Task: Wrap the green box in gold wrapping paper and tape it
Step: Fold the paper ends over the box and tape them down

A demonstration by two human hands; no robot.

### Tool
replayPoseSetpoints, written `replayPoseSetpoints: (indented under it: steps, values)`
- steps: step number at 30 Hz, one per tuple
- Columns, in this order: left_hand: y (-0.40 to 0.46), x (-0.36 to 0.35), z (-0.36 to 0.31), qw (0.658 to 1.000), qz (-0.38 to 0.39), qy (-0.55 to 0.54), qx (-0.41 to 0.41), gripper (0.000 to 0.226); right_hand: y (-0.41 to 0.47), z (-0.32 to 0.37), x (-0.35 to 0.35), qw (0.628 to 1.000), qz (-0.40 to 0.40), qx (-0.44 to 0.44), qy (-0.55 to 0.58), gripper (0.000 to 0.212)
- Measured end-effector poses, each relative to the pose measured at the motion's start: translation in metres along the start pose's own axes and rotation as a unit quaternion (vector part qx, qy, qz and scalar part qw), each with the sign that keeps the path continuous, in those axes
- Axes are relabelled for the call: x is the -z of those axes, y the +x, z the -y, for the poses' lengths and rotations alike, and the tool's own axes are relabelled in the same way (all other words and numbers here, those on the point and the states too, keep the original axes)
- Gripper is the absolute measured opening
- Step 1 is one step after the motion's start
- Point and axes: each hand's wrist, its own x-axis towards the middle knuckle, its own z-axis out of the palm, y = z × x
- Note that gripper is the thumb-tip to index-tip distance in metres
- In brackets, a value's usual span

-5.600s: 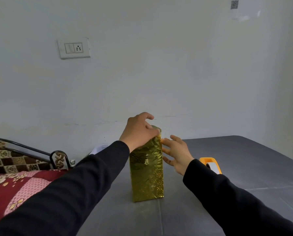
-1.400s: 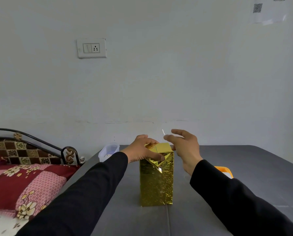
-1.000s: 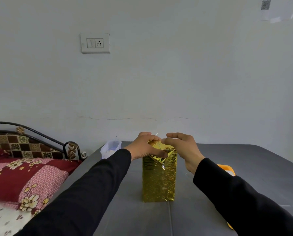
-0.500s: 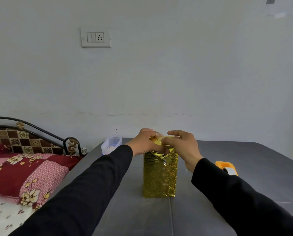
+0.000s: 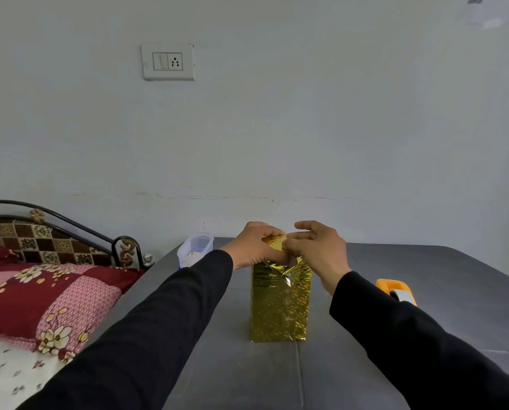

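The box (image 5: pixel 280 306) stands upright on the grey table (image 5: pixel 424 291), fully covered in shiny gold wrapping paper; no green shows. My left hand (image 5: pixel 256 250) presses on the folded paper flaps at the box's top from the left, thumb along the front edge. From the right, my right hand (image 5: pixel 318 250) meets that top, its thumb and forefinger pinched at the centre of the folds and the other fingers spread. Whether a piece of tape is under the fingers cannot be made out. An orange tape dispenser (image 5: pixel 396 290) lies to the right, partly hidden by my right sleeve.
A small clear plastic container (image 5: pixel 194 250) sits at the table's far left corner. A bed with a red patchwork pillow (image 5: pixel 40 300) and a black metal headboard (image 5: pixel 69 229) adjoins the table's left side. A white wall rises directly behind.
My right hand came in from above and settled on the top folds beside my left hand. Both hands have pressed the flaps flatter; the box stayed in place.
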Motion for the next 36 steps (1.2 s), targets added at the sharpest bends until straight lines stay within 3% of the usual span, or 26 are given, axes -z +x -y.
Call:
replayPoseSetpoints:
  steps: [5,10,17,22,30,36]
  values:
    - [-0.002,0.000,-0.002,1.000,0.005,-0.005,-0.001,0.075,-0.003,0.001,0.001,0.999,-0.003,-0.001,0.034,0.053]
    - [-0.004,0.001,-0.004,1.000,0.010,-0.004,-0.004,0.068,-0.004,0.008,0.005,0.997,-0.003,-0.002,0.078,0.036]
    - [-0.006,0.001,-0.006,1.000,0.008,0.001,-0.019,0.063,0.007,0.023,0.016,0.994,0.053,-0.079,0.050,0.016]
    - [-0.007,0.000,-0.006,1.000,0.011,-0.024,-0.005,0.044,0.011,0.032,0.013,0.983,0.059,-0.172,0.035,0.027]
    - [-0.003,0.001,-0.002,1.000,0.013,-0.014,0.012,0.067,0.021,0.037,0.014,0.977,0.076,-0.196,-0.033,0.032]
    - [-0.001,0.001,-0.001,1.000,0.015,-0.013,0.009,0.068,0.028,0.042,0.011,0.971,0.081,-0.208,-0.080,0.046]
